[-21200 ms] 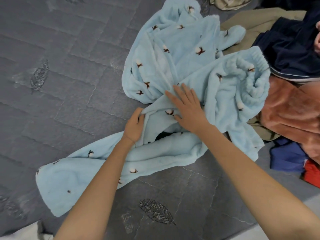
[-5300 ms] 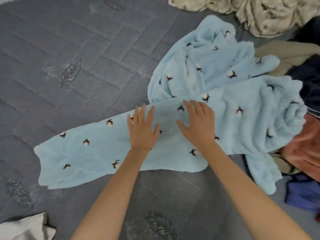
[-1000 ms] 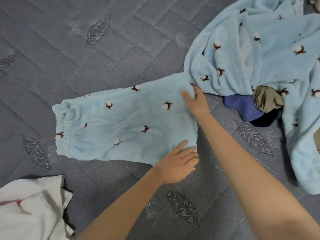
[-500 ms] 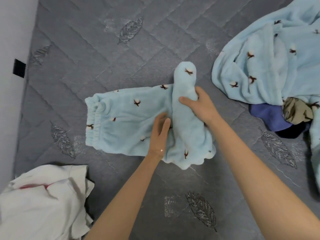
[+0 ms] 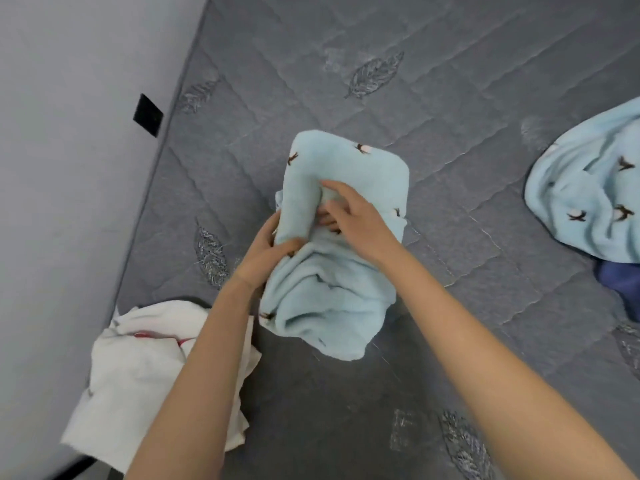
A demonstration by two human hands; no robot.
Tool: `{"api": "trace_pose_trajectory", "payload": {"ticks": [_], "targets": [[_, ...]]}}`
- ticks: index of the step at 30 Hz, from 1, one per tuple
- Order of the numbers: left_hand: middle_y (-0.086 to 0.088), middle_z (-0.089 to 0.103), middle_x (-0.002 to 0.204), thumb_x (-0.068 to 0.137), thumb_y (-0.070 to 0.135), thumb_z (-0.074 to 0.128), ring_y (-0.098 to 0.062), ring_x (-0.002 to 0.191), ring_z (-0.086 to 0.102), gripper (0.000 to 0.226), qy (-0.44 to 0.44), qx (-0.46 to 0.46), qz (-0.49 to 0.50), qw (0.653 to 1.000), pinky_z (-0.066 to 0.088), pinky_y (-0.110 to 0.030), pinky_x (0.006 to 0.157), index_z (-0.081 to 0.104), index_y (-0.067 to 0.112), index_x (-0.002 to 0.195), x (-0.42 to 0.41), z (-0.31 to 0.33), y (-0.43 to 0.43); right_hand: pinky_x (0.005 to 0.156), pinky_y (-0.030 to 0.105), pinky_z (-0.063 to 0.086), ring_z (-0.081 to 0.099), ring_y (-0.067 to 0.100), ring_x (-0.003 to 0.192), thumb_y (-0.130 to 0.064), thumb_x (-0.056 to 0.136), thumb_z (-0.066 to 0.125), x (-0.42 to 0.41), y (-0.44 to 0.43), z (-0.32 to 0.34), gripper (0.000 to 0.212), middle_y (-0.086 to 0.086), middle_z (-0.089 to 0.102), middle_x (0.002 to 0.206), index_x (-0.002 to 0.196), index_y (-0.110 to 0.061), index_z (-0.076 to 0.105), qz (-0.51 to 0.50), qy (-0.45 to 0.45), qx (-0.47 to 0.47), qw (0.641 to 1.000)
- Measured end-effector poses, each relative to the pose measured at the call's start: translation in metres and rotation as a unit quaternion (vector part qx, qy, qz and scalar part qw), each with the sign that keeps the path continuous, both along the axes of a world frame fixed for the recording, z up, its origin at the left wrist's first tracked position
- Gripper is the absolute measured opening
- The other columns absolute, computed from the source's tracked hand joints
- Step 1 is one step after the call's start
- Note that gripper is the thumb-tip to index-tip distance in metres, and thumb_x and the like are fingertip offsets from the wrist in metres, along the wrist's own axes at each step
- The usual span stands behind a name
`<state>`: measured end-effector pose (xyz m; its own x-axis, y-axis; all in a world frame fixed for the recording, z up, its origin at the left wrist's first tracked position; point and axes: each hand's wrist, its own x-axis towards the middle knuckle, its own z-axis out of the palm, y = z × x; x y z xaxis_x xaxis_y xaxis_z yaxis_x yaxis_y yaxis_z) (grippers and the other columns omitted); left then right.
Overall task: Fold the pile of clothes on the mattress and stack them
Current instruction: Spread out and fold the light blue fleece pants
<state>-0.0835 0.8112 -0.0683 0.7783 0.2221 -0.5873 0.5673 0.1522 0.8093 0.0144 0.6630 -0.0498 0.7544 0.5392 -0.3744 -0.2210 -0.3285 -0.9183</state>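
Note:
The light blue fleece trousers (image 5: pixel 346 299) with small cotton-flower prints are bundled into a thick fold in the middle of the grey quilted mattress (image 5: pixel 450 98). My left hand (image 5: pixel 266 254) grips the bundle's left side, thumb over a raised fold. My right hand (image 5: pixel 353 216) lies on top, its fingers tucked into the crease beside that fold. A matching light blue fleece top (image 5: pixel 588 199) lies crumpled at the right edge.
A white garment with a red mark (image 5: pixel 145 368) lies at the mattress's near left corner. A dark blue cloth (image 5: pixel 613 282) shows under the fleece top. A pale wall (image 5: pixel 69 168) with a black socket (image 5: pixel 148 115) runs along the left.
The trousers, half a second ago spread out with one end folded over, are now doubled into a compact bundle. Both hands have come together on it.

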Motion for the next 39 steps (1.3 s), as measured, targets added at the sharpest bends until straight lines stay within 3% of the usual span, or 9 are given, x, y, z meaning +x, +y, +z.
{"api": "trace_pose_trajectory", "payload": {"ticks": [3,7,12,18,24,28,31,37,39], "targets": [[0.015,0.055,0.122,0.089,0.002,0.060,-0.005,0.112,0.055,0.055,-0.041,0.158,-0.050,0.985,0.045,-0.037,0.103,0.043,0.022,0.137,-0.003,-0.008,0.021,0.106,0.026,0.031,0.048,0.024,0.124,-0.018,0.094,0.056,-0.004,-0.004,-0.025,0.039,0.001,0.060,0.126,0.133,-0.018,0.052,0.030,-0.205,-0.126,0.970],[-0.013,0.048,0.136,0.086,0.008,0.045,-0.028,0.125,0.045,0.049,-0.097,0.417,-0.043,0.903,0.037,-0.045,0.107,0.047,0.005,0.135,-0.006,-0.028,0.015,0.115,0.037,-0.012,0.003,0.024,0.148,-0.038,0.097,0.047,-0.019,-0.009,-0.067,0.048,-0.004,0.019,0.159,0.145,-0.035,0.038,0.193,-0.326,-0.297,0.876],[-0.012,0.038,0.149,0.092,0.041,0.035,-0.036,0.139,0.032,0.056,-0.077,0.632,-0.199,0.745,0.026,-0.054,0.110,0.047,0.013,0.139,-0.011,-0.055,-0.045,0.118,0.040,0.000,0.014,0.025,0.147,-0.030,0.099,0.041,-0.001,-0.013,-0.078,0.043,0.000,0.028,0.156,0.142,-0.028,0.044,0.161,-0.322,-0.234,0.903],[-0.005,0.021,0.158,0.095,0.056,0.030,-0.035,0.145,0.014,0.060,-0.041,0.674,-0.208,0.707,0.021,-0.061,0.110,0.031,0.029,0.148,-0.029,-0.102,-0.036,0.112,0.045,-0.019,-0.004,0.027,0.148,-0.068,0.087,0.028,0.016,-0.011,-0.099,0.070,0.004,0.008,0.161,0.149,-0.037,0.027,0.166,-0.391,-0.366,0.828],[-0.010,0.020,0.157,0.090,0.063,0.034,-0.035,0.144,0.018,0.069,0.011,0.626,-0.096,0.774,0.015,-0.056,0.113,0.027,0.029,0.149,-0.059,-0.103,-0.041,0.116,0.051,-0.003,0.002,0.030,0.148,-0.070,0.086,0.044,0.049,-0.006,-0.080,0.084,0.007,0.007,0.161,0.153,-0.034,0.009,0.072,-0.329,-0.362,0.869],[-0.010,0.030,0.152,0.081,0.071,0.033,-0.030,0.138,0.031,0.083,0.099,0.458,0.071,0.881,0.027,-0.049,0.110,0.014,0.029,0.151,-0.064,-0.089,-0.046,0.108,0.045,0.026,0.039,0.028,0.134,-0.073,0.083,0.045,0.060,-0.027,-0.075,0.085,0.003,0.041,0.149,0.152,-0.035,0.011,0.145,-0.165,-0.364,0.905],[-0.004,0.047,0.140,0.078,0.073,0.036,-0.024,0.126,0.046,0.081,0.088,0.280,0.193,0.936,0.040,-0.043,0.103,0.030,0.029,0.145,-0.053,-0.081,-0.047,0.098,0.040,0.041,0.049,0.027,0.124,-0.072,0.079,0.054,0.046,-0.056,-0.067,0.080,-0.001,0.051,0.138,0.145,-0.034,0.030,0.109,-0.049,-0.331,0.936],[0.014,0.064,0.096,0.088,0.058,0.051,0.003,0.090,0.058,0.021,-0.013,0.268,0.040,0.962,0.047,-0.024,0.080,0.060,0.039,0.094,-0.012,-0.057,-0.040,0.087,0.032,0.052,0.067,0.010,0.099,-0.051,0.070,0.077,-0.026,-0.152,-0.055,0.058,-0.011,0.069,0.115,0.122,-0.033,0.060,0.009,0.227,-0.160,0.961],[0.016,0.064,0.101,0.085,0.061,0.049,0.004,0.093,0.057,0.033,-0.047,0.292,-0.043,0.954,0.042,-0.017,0.081,0.061,0.035,0.101,-0.001,-0.054,-0.051,0.092,0.037,0.052,0.068,0.010,0.100,-0.045,0.073,0.075,-0.050,-0.176,-0.054,0.053,-0.012,0.070,0.112,0.121,-0.031,0.061,-0.006,0.264,-0.127,0.956]]}}
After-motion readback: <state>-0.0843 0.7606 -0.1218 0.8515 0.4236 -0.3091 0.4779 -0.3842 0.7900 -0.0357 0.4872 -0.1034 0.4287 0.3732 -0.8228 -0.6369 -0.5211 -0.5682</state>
